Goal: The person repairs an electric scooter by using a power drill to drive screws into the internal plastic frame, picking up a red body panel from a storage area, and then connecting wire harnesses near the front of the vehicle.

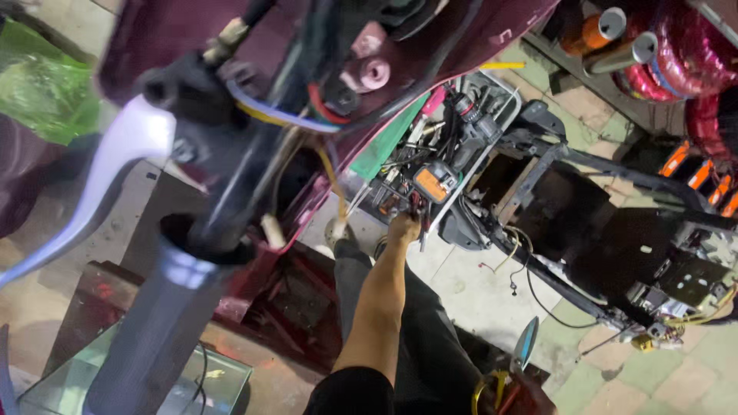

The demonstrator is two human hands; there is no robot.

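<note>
While a crumpled green plastic sheet (42, 84) lies at the far left on the floor, a silver metal brake lever (100, 173) and a smooth grey rubber handlebar grip (157, 323) fill the near view, blurred and close to the camera. Below them sits a clear glass-sided box (192, 384) with a black cable lying across its top. Coloured wires, yellow, blue and red (296, 115), run out of the dark maroon scooter body panel (430, 46) above. Further right a wire mesh tray (492, 100) holds a jumble of hand tools, a green card and an orange, rectangular boxy part (434, 183). The right hand (403, 228), arm stretched forward, is closed at the tray's near edge around something small and dark that I cannot make out. The left hand does not show. Beyond lies a stripped black scooter frame (615, 223) on pale tiles, and at the lower right blue-handled pliers (525, 344) stand upright
</note>
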